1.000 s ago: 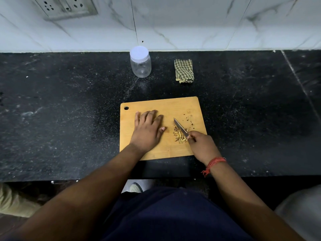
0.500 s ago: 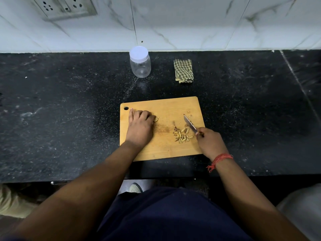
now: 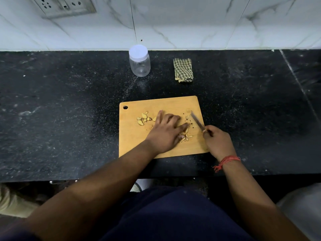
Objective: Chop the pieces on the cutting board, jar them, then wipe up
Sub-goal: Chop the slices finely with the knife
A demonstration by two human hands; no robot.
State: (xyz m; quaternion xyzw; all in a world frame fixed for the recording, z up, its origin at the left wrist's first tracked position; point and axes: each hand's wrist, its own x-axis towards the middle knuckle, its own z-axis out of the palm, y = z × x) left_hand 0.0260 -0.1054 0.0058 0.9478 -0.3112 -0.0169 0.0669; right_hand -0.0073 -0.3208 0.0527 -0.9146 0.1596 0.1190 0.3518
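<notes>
Left hand (image 3: 165, 132) just slid back flat-fingered toward the chopped bits (image 3: 185, 136), uncovering whole pieces (image 3: 144, 118), so more chopping's coming while right hand (image 3: 217, 142) grips the knife (image 3: 197, 121).

A wooden cutting board (image 3: 139, 143) lies on a dark speckled counter (image 3: 60, 110). The left hand (image 3: 165, 133) rests on the board with fingers spread, between a cluster of pale uncut pieces (image 3: 144, 117) to its left and a small pile of chopped strips (image 3: 185, 136) at its right. The right hand (image 3: 217, 141), a red thread (image 3: 227, 160) at its wrist, grips a knife (image 3: 197, 121) angled over the board's right edge. Near the tiled wall (image 3: 173, 23) stand a lidded clear jar (image 3: 139, 60) and, apart to its right, a folded checked cloth (image 3: 183, 70).
</notes>
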